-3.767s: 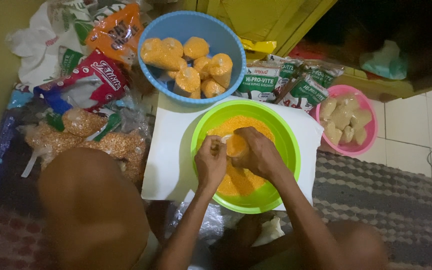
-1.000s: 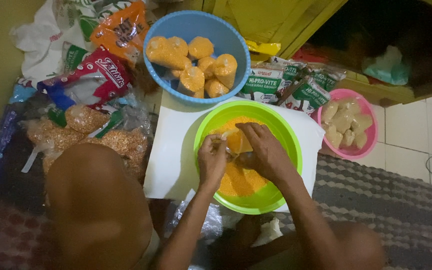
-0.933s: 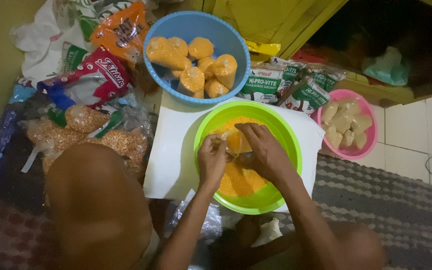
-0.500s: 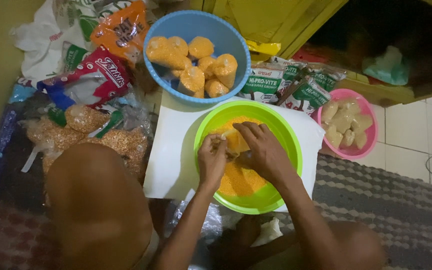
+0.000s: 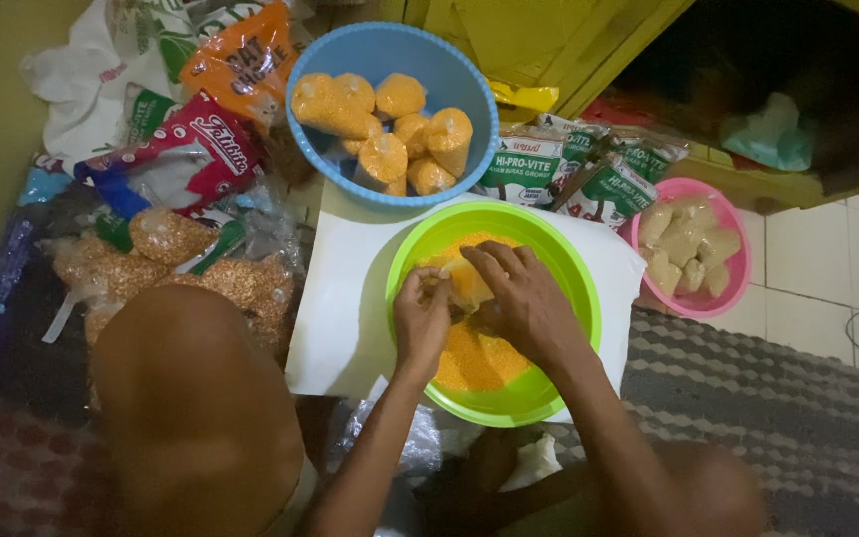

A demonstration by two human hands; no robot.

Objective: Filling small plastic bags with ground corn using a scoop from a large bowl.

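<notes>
**Both hands on a small bag over the green bowl**

While the person's knee (image 5: pixel 196 398) fills the near foreground, the left hand (image 5: pixel 422 320) and right hand (image 5: pixel 521 298) meet above the green bowl (image 5: pixel 559 268) of orange grain (image 5: pixel 474 360). Fingers of both pinch a small clear bag (image 5: pixel 467 281) lying between them, its long axis running away from the body; the right hand covers more of it. Beyond sits the blue bowl (image 5: pixel 449 70) of filled bags (image 5: pixel 390 124). Compared with half a second earlier, the grip looks unchanged.

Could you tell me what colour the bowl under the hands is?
The bowl is bright green, clearest in the head view.
</notes>
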